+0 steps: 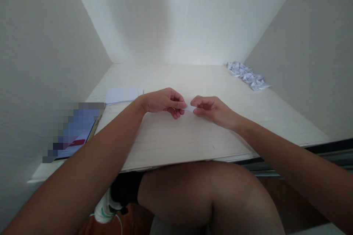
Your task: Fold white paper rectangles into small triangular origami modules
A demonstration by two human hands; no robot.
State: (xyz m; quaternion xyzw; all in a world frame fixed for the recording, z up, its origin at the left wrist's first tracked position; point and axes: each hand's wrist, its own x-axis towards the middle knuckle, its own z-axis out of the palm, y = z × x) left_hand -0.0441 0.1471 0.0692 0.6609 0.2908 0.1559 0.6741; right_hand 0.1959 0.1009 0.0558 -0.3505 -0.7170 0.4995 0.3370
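Note:
A small folded piece of white paper [190, 108] is pinched between both my hands just above the pale wooden desk [176, 139]. My left hand [164, 102] closes its fingers on the paper's left end. My right hand [211, 109] pinches the right end with thumb and fingers. Most of the paper is hidden by my fingertips.
A stack of white paper sheets [122, 95] lies at the left of the desk. Several folded white paper pieces [248, 76] are heaped at the far right by the wall. A blurred flat object [74, 132] sits at the desk's left edge. Walls enclose three sides.

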